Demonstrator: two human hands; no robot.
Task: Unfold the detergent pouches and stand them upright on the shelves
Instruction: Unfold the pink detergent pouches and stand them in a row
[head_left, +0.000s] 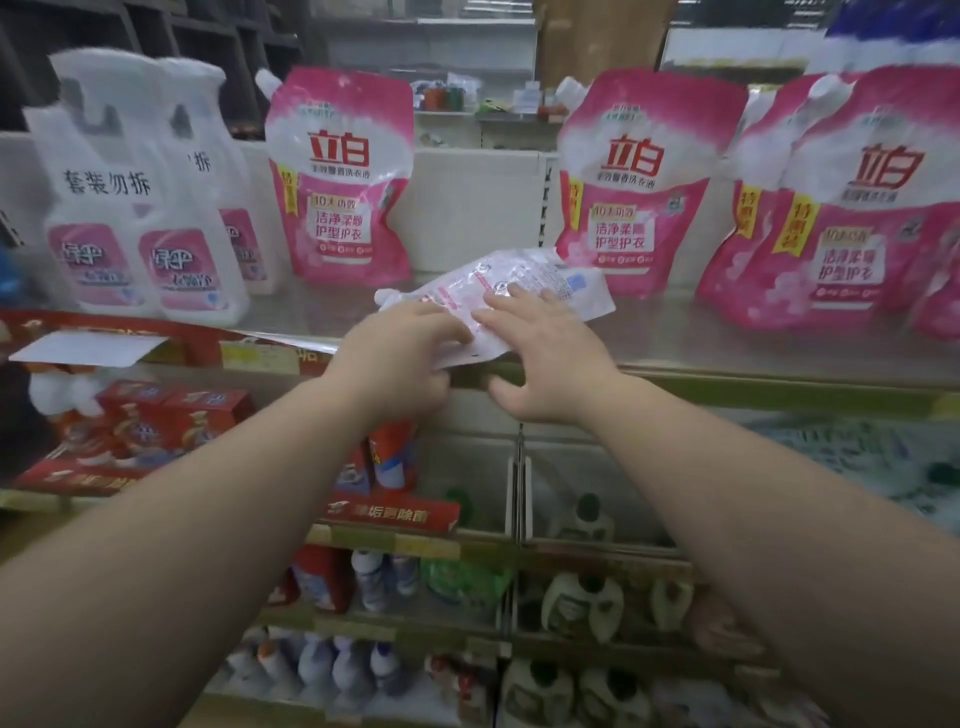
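Observation:
A pink and white detergent pouch (524, 283) lies flat, back side up, on the top shelf (727, 343), its spout pointing left. My left hand (400, 353) grips its near left corner at the shelf's front edge. My right hand (540, 353) rests on the pouch with straight fingers spread, its thumb below the shelf lip. One pink pouch (343, 176) stands upright to the left, another (634, 182) stands behind the flat one, and more pouches (852, 208) stand at the right.
White spray bottles (140, 208) wrapped in clear bags stand at the top shelf's left end. Below are shelves with red boxes (171, 421), red cartons and several cleaner bottles (332, 660). A gap of bare shelf lies between the upright pouches.

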